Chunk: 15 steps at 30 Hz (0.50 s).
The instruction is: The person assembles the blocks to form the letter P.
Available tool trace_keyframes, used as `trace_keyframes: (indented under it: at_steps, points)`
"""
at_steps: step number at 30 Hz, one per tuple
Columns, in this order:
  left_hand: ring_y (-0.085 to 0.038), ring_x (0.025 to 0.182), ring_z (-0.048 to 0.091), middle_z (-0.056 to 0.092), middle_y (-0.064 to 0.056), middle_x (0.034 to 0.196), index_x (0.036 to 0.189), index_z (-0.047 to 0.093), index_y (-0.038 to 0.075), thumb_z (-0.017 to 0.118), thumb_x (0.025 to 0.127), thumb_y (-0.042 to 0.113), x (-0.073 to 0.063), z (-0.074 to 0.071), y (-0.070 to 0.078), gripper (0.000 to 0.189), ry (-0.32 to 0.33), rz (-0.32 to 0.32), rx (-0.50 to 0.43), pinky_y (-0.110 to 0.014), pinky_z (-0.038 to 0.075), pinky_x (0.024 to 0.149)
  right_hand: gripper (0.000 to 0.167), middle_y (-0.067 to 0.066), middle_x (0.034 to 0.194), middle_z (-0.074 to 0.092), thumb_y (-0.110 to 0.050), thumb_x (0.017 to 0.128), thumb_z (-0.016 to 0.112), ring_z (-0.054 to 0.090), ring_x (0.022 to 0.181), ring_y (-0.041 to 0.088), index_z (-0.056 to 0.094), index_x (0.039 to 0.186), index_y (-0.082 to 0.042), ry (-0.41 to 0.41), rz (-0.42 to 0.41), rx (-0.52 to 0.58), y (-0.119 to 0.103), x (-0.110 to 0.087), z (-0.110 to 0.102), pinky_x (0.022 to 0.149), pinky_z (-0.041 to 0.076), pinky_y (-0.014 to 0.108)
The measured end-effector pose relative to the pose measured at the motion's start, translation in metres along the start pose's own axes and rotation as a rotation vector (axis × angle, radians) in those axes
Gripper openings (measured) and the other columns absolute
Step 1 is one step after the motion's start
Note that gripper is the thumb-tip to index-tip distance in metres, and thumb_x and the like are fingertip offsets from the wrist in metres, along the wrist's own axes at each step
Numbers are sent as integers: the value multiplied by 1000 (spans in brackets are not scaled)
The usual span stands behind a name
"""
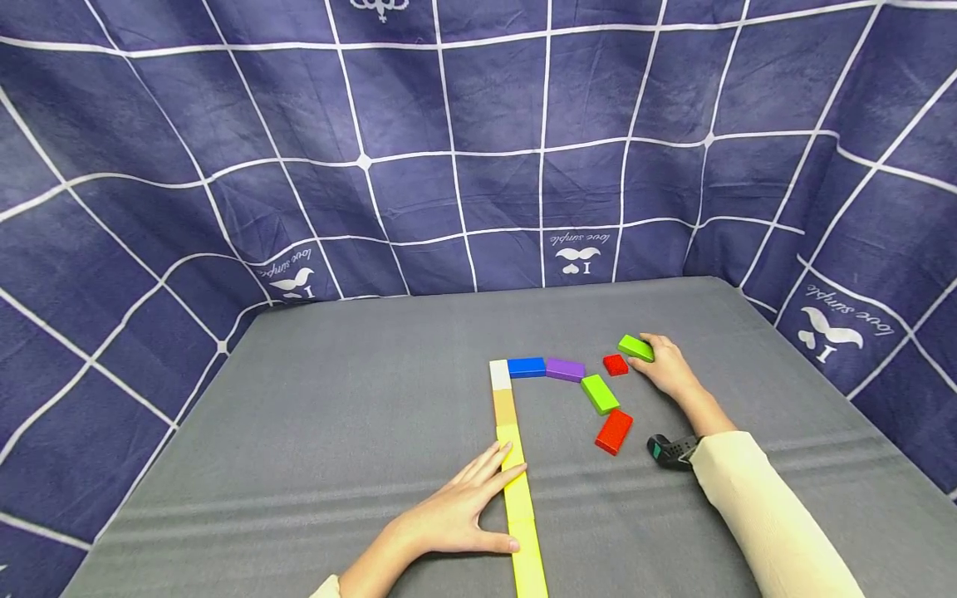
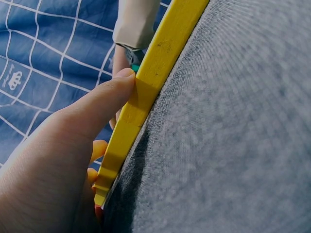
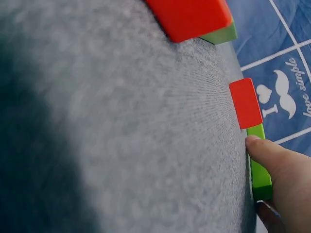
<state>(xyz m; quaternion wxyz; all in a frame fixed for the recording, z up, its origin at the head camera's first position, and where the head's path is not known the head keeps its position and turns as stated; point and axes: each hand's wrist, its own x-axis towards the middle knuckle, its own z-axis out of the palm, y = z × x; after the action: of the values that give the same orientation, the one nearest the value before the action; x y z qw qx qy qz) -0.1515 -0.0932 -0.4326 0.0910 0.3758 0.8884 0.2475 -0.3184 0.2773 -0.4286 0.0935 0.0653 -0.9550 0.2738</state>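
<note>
My left hand (image 1: 454, 513) rests with fingers spread and straight along a line of yellow blocks (image 1: 529, 561). In the left wrist view its thumb (image 2: 114, 92) touches the side of that yellow line. At the far right, my right hand (image 1: 670, 372) pinches a bright green block (image 1: 632, 346) between thumb and fingers. A small red block (image 1: 616, 365) lies just left of this hand. The right wrist view shows the thumb against the held green block (image 3: 261, 179), with the red block (image 3: 246, 103) beyond its end.
Past the yellow line, a tan block (image 1: 504, 408) and a white block (image 1: 500, 374) continue it. From there a blue block (image 1: 527, 367), a purple block (image 1: 566, 370), another green block (image 1: 601, 394) and a larger red block (image 1: 615, 432) curve rightward. Patterned blue cloth (image 1: 493, 191) hangs behind the grey surface.
</note>
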Motion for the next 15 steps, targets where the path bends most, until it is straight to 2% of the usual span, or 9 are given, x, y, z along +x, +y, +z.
trace_keyframes:
  at_steps: [5,10,15]
  points:
    - [-22,142,9,8,-1,155,144,23,28,59,77,59,-1,-1,0,83,10,11,14,-50,23,108,46,35,113,49,-14,84,59,48,100,43,49,118,15,28,2,-40,-5,0,-1,86,38,51]
    - [-22,142,9,9,-2,154,144,24,27,59,77,59,-1,-1,1,83,12,20,19,-49,23,109,43,34,112,51,-14,84,60,51,96,42,52,116,13,24,20,-53,-9,-8,-5,81,39,50]
    - [-22,142,10,10,-3,154,144,24,26,60,77,58,-1,-1,2,83,13,25,16,-49,22,109,41,32,111,53,-14,83,61,52,92,38,54,115,10,36,-2,-45,-14,-21,-11,73,39,45]
